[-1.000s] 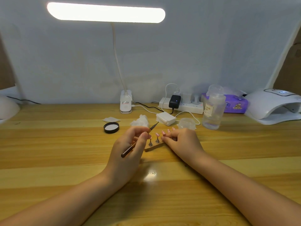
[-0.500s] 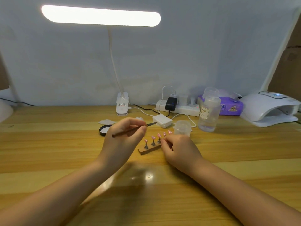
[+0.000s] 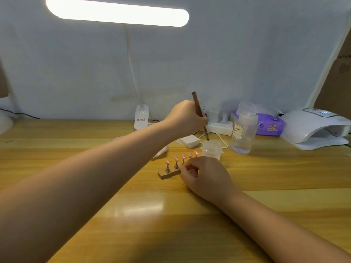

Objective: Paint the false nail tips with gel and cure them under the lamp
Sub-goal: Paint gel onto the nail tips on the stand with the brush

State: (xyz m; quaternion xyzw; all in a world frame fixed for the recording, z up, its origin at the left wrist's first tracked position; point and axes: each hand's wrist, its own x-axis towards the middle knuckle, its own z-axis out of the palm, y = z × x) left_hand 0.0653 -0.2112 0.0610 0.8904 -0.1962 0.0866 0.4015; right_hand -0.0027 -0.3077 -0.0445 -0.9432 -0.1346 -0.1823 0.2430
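Head view: five glossy pink nail tips [image 3: 183,156] on metal pegs in a wooden block [image 3: 169,174], steadied by curled right hand [image 3: 206,177] fingers. Just beyond, frosted round plastic jar [image 3: 211,149]; slim brown brush [image 3: 199,112] pinched upright in left hand [image 3: 185,118], tip over jar. White domed curing lamp [image 3: 315,128] far right on wood-grain table [image 3: 76,145].

Pink nail tips [image 3: 183,156] — brown brush [image 3: 198,109] (dark)

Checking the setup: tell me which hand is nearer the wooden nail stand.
Right. The right hand rests on the table at the wooden nail stand, fingers at its right end. The left hand is raised beyond it, holding the brush over the small clear jar.
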